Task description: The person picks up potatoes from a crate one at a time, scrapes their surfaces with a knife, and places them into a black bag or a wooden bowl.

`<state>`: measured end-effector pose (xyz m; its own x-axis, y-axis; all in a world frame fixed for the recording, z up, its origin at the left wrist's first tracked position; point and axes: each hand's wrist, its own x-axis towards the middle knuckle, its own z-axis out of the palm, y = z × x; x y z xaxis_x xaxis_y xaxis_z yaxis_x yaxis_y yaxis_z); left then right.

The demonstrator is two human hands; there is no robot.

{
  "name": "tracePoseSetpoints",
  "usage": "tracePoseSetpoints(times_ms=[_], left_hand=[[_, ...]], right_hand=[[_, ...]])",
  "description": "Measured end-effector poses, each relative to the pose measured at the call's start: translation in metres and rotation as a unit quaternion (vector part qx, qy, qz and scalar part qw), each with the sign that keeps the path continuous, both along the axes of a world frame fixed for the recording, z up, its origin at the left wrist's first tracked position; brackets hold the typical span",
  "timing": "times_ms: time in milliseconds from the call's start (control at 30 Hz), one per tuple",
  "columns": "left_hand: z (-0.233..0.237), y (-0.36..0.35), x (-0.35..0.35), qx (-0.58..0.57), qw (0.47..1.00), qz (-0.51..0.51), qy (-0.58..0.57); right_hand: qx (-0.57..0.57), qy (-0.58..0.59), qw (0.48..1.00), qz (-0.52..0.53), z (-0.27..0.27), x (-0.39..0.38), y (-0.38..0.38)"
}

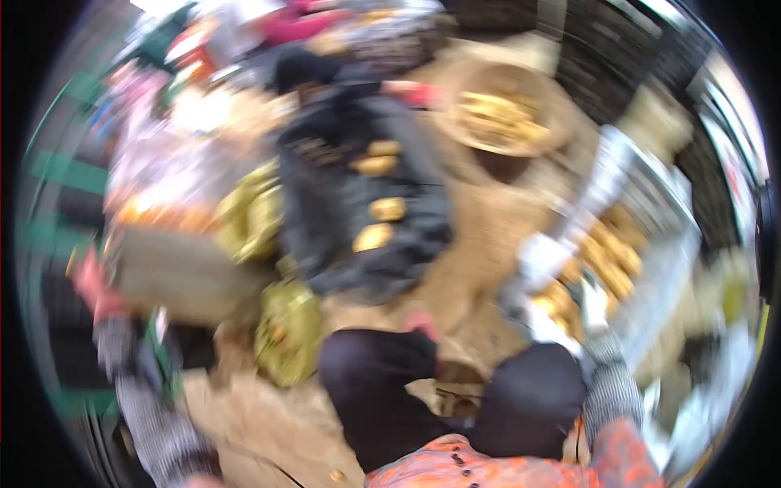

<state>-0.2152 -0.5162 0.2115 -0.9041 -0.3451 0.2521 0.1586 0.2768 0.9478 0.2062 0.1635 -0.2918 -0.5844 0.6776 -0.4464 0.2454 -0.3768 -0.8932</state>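
Strong motion blur softens everything. My left hand (98, 286), bare below a grey knitted cuff, is at the left end of a grey-brown box (191, 268); its fingers are smeared. On the other side my right hand (594, 302), in a white and dark glove, reaches into a grey crate (671, 281). Yellow-brown oblong pieces (606, 259) lie in that crate around the glove. I cannot tell whether the glove grips one of them. A white blurred strip (598, 183) runs across the crate's left side.
Between my knees and the far side lies a dark cloth (325, 236) with several yellow pieces (374, 237). Beyond stands a round bowl (504, 146) of yellow pieces. Yellow-green bags (289, 346) sit left of my knees. People (301, 24) are at the back. Brown sheeting (480, 220) covers the floor.
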Motion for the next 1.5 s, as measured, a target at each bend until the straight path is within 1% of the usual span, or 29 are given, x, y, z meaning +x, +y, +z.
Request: tracePoseSetpoints(times_ms=[33,67,100,133,167,200,233,267,300,333,400,467,533,600,667,700,833,900,1000,1067,1133,1167,1200,1233,1267,1333,1367,1467,1500], left_hand=[[-0.022,0.070,0.014,-0.029,0.999,-0.038,0.010],[-0.051,0.115,0.024,-0.061,0.993,-0.049,0.091],[-0.082,0.150,0.031,-0.345,0.912,-0.118,0.189],[-0.110,0.187,0.044,-0.587,0.736,-0.159,0.295],[-0.146,0.271,0.078,-0.224,0.950,-0.186,0.110],[-0.180,0.305,0.099,-0.189,0.945,-0.260,0.052],[-0.208,0.334,0.123,-0.166,0.925,-0.342,-0.026],[-0.222,0.376,0.148,-0.204,0.871,-0.438,-0.089],[-0.215,0.435,0.180,-0.159,0.824,-0.518,-0.166],[-0.229,0.462,0.199,-0.183,0.750,-0.612,-0.172],[-0.270,0.490,0.229,-0.119,0.681,-0.699,-0.183],[-0.290,0.510,0.249,-0.100,0.617,-0.745,-0.233],[-0.300,0.527,0.256,-0.099,0.621,-0.714,-0.307],[-0.315,0.538,0.263,-0.098,0.624,-0.673,-0.384],[-0.337,0.546,0.270,0.086,0.650,-0.584,-0.479],[-0.341,0.552,0.274,0.105,0.651,-0.577,-0.481],[-0.351,0.566,0.285,0.090,0.651,-0.590,-0.468],[-0.373,0.565,0.291,0.154,0.663,-0.566,-0.465],[-0.390,0.567,0.293,0.126,0.688,-0.537,-0.471],[-0.384,0.565,0.293,0.157,0.686,-0.527,-0.476],[-0.379,0.570,0.294,0.196,0.688,-0.510,-0.477],[-0.376,0.572,0.294,0.146,0.689,-0.580,-0.409],[-0.376,0.572,0.295,0.092,0.680,-0.645,-0.336],[-0.381,0.570,0.300,0.201,0.640,-0.583,-0.458],[-0.389,0.568,0.300,0.199,0.637,-0.585,-0.461],[-0.392,0.570,0.296,0.303,0.594,-0.606,-0.434],[-0.389,0.569,0.297,0.271,0.609,-0.611,-0.427],[-0.376,0.570,0.301,0.204,0.653,-0.606,-0.405],[-0.376,0.569,0.302,0.166,0.677,-0.603,-0.387]], right_hand=[[-0.022,0.025,0.999,0.026,0.006,0.007,0.002],[0.041,0.014,0.994,0.096,-0.006,0.017,0.009],[0.026,0.013,0.995,0.100,0.011,0.009,0.010],[-0.010,0.003,0.996,0.091,0.019,0.005,0.012],[0.243,-0.098,0.954,0.147,0.024,0.002,0.020],[0.258,-0.091,0.956,0.101,0.020,0.001,0.032],[0.237,-0.058,0.968,0.057,0.037,-0.004,0.042],[0.214,-0.022,0.976,0.015,0.051,-0.011,0.056],[0.245,-0.050,0.968,0.023,0.047,-0.015,0.076],[0.271,-0.076,0.959,0.030,0.042,-0.018,0.094],[0.266,-0.109,0.951,0.117,0.047,-0.040,0.106],[0.292,-0.214,0.893,0.266,0.026,-0.065,0.105],[0.434,-0.266,0.785,0.353,0.023,-0.078,0.087],[0.338,-0.315,0.807,0.367,0.028,-0.089,0.099],[0.280,-0.322,0.790,0.439,0.029,-0.097,0.116],[0.271,-0.300,0.787,0.466,0.044,-0.100,0.122],[0.357,-0.297,0.717,0.520,0.040,-0.096,0.122],[0.345,-0.292,0.720,0.526,0.039,-0.098,0.122],[0.308,-0.288,0.742,0.522,0.060,-0.095,0.130],[0.288,-0.235,0.804,0.463,0.090,-0.080,0.134],[0.170,-0.134,0.877,0.429,0.128,-0.056,0.123],[0.186,-0.067,0.894,0.403,0.145,-0.047,0.107],[0.201,0.000,0.907,0.370,0.158,-0.036,0.090],[0.131,0.016,0.933,0.335,0.164,-0.029,0.074],[0.136,0.088,0.965,0.204,0.137,-0.016,0.054],[0.097,0.110,0.986,0.076,0.134,-0.003,0.043],[-0.024,0.064,0.996,0.062,0.116,0.008,0.041],[0.037,0.128,0.989,0.068,0.145,-0.006,0.019],[0.357,0.057,0.917,0.170,0.136,-0.011,0.025]])
